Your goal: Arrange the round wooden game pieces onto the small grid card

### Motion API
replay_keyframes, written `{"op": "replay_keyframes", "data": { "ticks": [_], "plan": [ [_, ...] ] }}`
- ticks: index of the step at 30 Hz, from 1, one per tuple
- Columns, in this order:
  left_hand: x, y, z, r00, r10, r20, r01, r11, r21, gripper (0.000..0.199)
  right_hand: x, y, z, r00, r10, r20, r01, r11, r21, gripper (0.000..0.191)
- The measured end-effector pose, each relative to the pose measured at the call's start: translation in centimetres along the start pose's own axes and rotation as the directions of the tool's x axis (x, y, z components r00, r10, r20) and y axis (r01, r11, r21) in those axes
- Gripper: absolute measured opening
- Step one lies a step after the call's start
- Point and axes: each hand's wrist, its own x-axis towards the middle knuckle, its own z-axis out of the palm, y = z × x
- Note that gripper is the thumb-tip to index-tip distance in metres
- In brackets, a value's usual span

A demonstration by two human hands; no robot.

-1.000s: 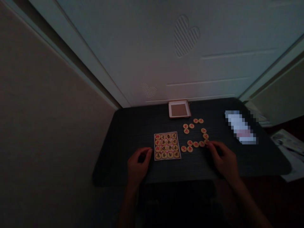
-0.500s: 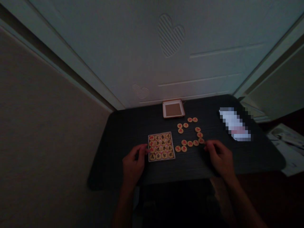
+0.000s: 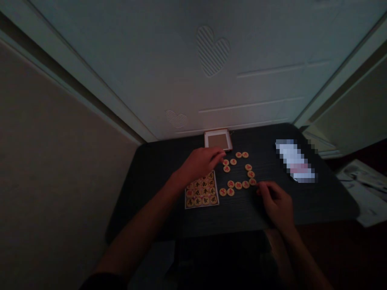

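Round tan red-lettered discs point(image 3: 238, 185) were spread between the curled fingers point(image 3: 216, 154) of left hand point(image 3: 202, 163) and right hand point(image 3: 278, 202), any grip untellable; the step was judged a reach, a light pinch required

- Left hand point(image 3: 203, 162) and its forearm hide the tray's point(image 3: 202, 206) far left corner, with some pieces point(image 3: 205, 192) there.
- The same hand covers part of the box's point(image 3: 229, 145) near edge.
- Whether its fingertips touch the loose disc point(image 3: 225, 162) beside them is unclear.
- Right hand's point(image 3: 276, 201) curled fingers are partly hidden; contact with the nearest disc is unclear.
- Pixelation blurs the right-hand object point(image 3: 294, 161).
- Papers point(image 3: 370, 203) run off the right edge.
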Motion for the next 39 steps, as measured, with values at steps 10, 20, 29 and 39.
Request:
{"op": "replay_keyframes", "data": {
  "ticks": [10,20,29,39],
  "plan": [
    [3.6,-0.3,4.2,0.991,0.088,0.103,-0.103,0.982,0.158,0.021,-0.1,-0.3,-0.2,0.989,0.095,-0.115,-0.088,0.994,0.063,0.035],
    [4.2,0.4,6.0,0.991,0.059,0.116,-0.084,0.971,0.223,0.011,0.0,-0.1,-0.2,0.990,0.081,-0.114,-0.074,0.995,0.062,0.034],
    [0.4,3.3,3.7,0.988,0.156,0.009,-0.154,0.983,-0.103,0.024,0.0,0.0,-0.2,0.990,0.089,-0.105,-0.083,0.995,0.062,0.036],
    [-8.1,6.8,3.6,0.960,-0.279,-0.035,0.214,0.805,-0.554,0.020,0.0,0.1,-0.1,0.995,0.019,-0.096,-0.021,1.000,-0.018,0.037]
  ]
}}
